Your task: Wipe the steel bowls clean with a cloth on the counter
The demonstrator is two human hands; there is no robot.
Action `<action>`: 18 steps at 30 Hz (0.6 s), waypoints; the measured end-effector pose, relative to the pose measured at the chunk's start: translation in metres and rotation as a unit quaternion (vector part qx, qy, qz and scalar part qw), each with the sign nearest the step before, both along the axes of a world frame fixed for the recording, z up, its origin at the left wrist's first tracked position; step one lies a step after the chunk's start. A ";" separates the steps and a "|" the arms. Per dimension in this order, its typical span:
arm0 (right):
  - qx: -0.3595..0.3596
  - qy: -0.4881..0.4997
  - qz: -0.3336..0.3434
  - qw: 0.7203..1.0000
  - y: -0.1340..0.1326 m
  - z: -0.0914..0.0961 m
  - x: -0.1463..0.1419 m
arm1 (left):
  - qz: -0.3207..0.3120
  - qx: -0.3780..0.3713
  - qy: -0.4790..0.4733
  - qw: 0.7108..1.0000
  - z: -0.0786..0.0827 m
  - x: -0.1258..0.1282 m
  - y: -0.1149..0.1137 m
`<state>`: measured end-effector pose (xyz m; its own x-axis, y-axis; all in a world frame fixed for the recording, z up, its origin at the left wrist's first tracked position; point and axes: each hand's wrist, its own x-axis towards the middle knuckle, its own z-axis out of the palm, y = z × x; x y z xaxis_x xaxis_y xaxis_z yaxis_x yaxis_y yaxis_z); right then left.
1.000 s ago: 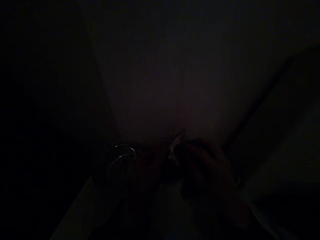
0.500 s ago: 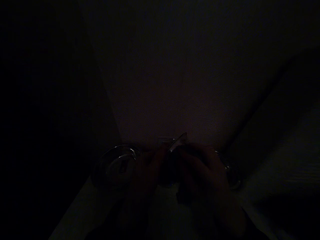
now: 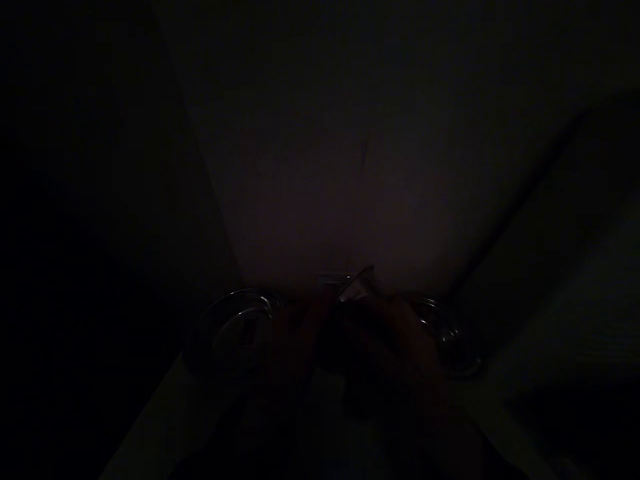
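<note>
The picture is very dark. My left hand [image 3: 295,340] is low in the middle, its fingers closed at the left side of a small thing with a pale, pointed flap [image 3: 356,288]. From the other side my right hand [image 3: 413,343] bends its fingers closed around the same thing. Its kind is lost in the dark, and the hands hide most of it. Close beside my left hand stands a shiny round metal dish [image 3: 225,313], with something small and dark inside. Another shiny metal dish [image 3: 463,367] is partly hidden behind my right hand.
Both dishes stand on a pale surface [image 3: 145,420] with a slanting left edge. A wall [image 3: 310,213] rises behind, with a small plate-like fitting [image 3: 327,277] low on it. A dark slanting edge [image 3: 520,200] runs along the right.
My right hand has shifted slightly left, showing more of the right dish. The pale flap looks wider now. My left hand and the left dish are nearly unmoved.
</note>
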<state>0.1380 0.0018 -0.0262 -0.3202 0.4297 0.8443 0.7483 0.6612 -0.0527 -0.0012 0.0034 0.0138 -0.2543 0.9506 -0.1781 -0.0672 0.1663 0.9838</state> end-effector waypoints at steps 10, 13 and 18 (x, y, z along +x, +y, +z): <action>-0.037 0.014 -0.007 0.999 0.003 -0.001 0.005 | -0.020 -0.012 -0.037 0.999 -0.007 0.000 0.005; -0.017 0.020 -0.009 1.000 0.003 -0.001 0.005 | -0.019 -0.016 -0.014 1.000 -0.006 0.000 0.004; -0.011 0.028 -0.039 0.999 0.005 0.000 0.008 | 0.009 -0.007 0.026 1.000 -0.010 0.000 0.002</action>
